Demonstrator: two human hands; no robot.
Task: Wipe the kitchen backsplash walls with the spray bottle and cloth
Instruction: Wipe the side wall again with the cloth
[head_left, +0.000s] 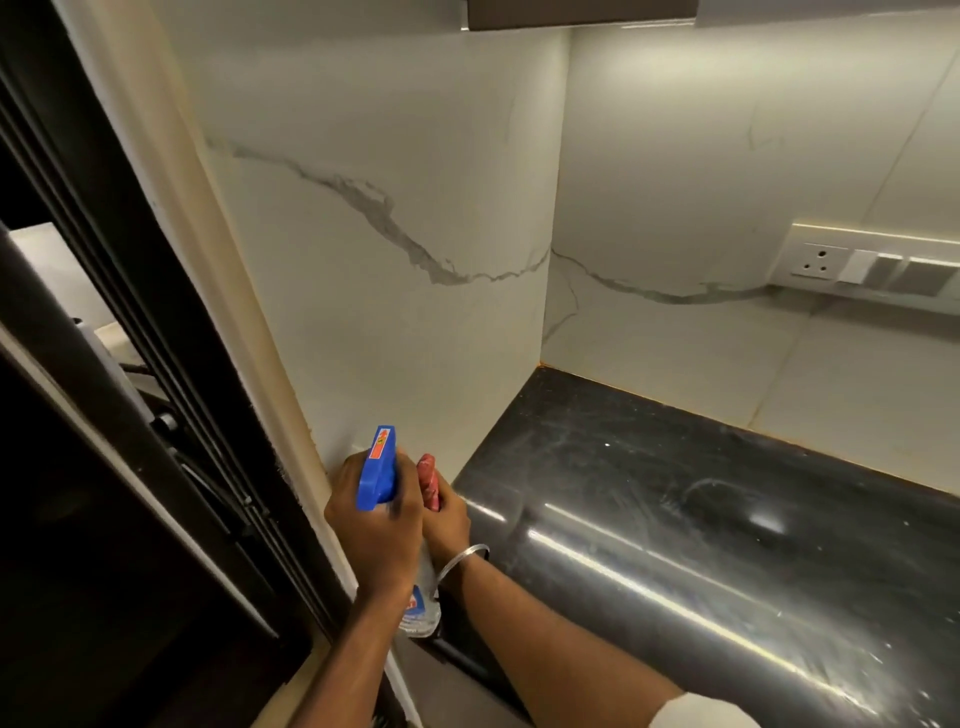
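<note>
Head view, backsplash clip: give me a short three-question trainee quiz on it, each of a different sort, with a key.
1. True or false: the left hand holds the spray bottle by its blue head.
2. The red cloth is: A) on the countertop, B) in the right hand, C) hung on the socket panel.
3. Fill in: the socket panel sits on the ___ wall as the camera sees it.

Key: 1 true; 2 B; 3 right
</note>
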